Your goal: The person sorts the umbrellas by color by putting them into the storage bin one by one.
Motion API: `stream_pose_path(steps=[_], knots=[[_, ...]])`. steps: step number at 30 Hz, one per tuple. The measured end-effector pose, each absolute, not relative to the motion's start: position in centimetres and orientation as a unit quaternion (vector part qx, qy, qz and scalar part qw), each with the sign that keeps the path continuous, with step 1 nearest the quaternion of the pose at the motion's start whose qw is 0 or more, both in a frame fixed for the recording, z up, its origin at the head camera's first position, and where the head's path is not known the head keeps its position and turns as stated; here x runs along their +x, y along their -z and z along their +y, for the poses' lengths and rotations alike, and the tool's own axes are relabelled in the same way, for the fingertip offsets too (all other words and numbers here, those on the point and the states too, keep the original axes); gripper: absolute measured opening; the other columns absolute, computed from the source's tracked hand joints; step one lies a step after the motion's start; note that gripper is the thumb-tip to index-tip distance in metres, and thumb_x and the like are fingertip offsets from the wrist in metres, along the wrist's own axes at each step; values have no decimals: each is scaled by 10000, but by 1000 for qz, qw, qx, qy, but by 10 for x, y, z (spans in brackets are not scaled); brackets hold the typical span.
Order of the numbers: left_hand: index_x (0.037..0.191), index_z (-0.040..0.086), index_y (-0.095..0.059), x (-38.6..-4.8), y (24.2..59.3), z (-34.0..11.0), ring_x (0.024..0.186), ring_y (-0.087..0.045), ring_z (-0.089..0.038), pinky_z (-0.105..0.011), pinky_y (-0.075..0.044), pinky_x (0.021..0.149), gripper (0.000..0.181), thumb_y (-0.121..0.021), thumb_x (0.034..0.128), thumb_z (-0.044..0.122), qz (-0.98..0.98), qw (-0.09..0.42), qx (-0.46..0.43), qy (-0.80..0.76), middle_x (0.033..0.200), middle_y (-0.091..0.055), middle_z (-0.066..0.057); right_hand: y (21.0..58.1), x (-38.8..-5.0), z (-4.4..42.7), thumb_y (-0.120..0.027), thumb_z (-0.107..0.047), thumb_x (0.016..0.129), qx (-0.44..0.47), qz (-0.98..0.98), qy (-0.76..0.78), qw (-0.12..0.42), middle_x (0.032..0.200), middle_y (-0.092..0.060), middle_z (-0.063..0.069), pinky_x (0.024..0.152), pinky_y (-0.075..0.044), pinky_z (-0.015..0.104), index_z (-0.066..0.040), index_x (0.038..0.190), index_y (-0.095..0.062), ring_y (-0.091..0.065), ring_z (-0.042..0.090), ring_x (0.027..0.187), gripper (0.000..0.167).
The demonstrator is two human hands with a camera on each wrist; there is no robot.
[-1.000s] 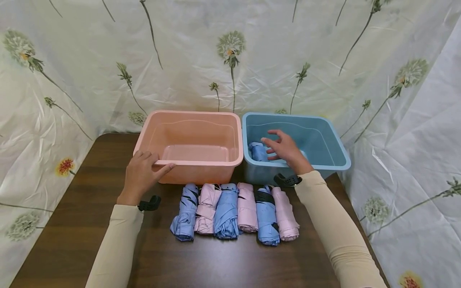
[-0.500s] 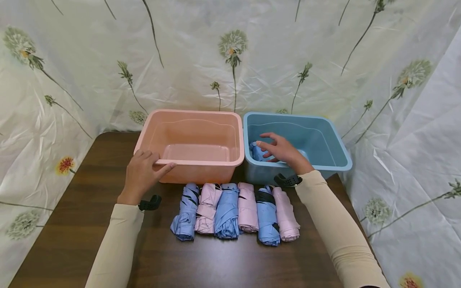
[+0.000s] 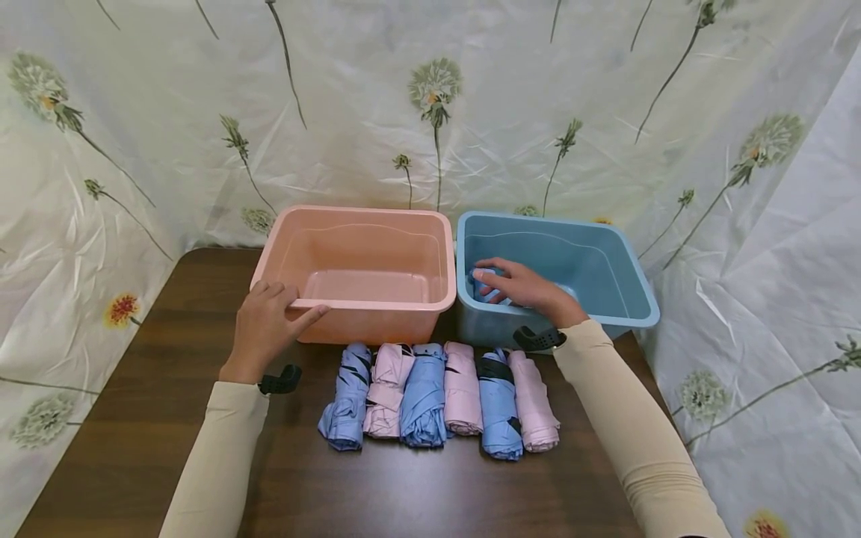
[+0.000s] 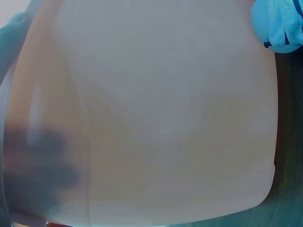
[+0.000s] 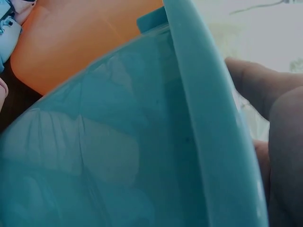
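Observation:
My left hand point(image 3: 265, 325) grips the near rim of the salmon bin point(image 3: 383, 305), fingers inside and thumb along the outer wall. The left wrist view shows the fingers as dark shapes through the bin wall point(image 4: 165, 118). Inside the blue bin point(image 3: 538, 220), at its left end, lies a rolled blue bundle point(image 3: 477, 291). My right hand point(image 3: 525, 288) reaches over the near rim, its spread, slightly bent fingers over that bundle and partly covering it; whether they touch cannot be seen. The right wrist view has the blue rim point(image 5: 199, 118) in front of the fingers point(image 5: 284, 111).
Several rolled bundles, alternating blue point(image 3: 422, 396) and pink point(image 3: 462, 392), lie in a row on the dark wooden table point(image 3: 403, 493) before the bins. The bins stand side by side against a flower-printed cloth point(image 3: 363, 97). Black straps circle both wrists.
My right hand has moved left and lower inside the blue bin, from beside the blue bundle to over it. The left hand stays on the salmon rim.

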State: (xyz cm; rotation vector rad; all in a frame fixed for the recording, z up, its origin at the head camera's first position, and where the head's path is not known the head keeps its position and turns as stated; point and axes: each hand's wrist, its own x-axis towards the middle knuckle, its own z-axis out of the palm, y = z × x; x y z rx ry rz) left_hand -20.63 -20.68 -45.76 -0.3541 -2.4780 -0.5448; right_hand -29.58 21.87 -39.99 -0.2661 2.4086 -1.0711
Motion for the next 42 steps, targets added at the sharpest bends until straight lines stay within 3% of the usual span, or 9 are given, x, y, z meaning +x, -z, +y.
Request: stream_pose_path(steps=[7,14,30,42], knots=[[703,74,-532,-206,459,-207,702,-432,-261,-413,-363,618,490,-781,711,496,-924,295,-137,202,671,-482,-58,398,-299,205,-484,-590,936,-110,864,424,249,1430,-439,181,912,-465,526,-253,1526,-243,-558,359,1182,721],[693,64,-530,-206,458,-206,710,-437,-263,-405,-354,619,494,-787,713,486,-927,285,-135,204,670,-487,-63,400,-302,195,-445,-569,961,-100,844,455,265,1563,-234,119,990,-384,565,-272,1551,-121,-409,401,1321,736],[683,90,-504,-206,458,-207,701,-433,-256,-390,-343,613,497,-767,727,510,-927,284,-138,202,664,-485,-57,405,-298,200,-464,-652,907,-117,840,455,273,1537,-310,87,945,-437,540,-383,1524,-169,-493,357,1261,735],[686,94,-498,-206,458,-206,716,-432,-249,-390,-340,624,494,-773,732,502,-932,271,-130,201,673,-490,-56,402,-295,203,-429,-616,943,-136,852,444,243,1562,-249,82,941,-434,552,-314,1534,-207,-441,405,1295,700]])
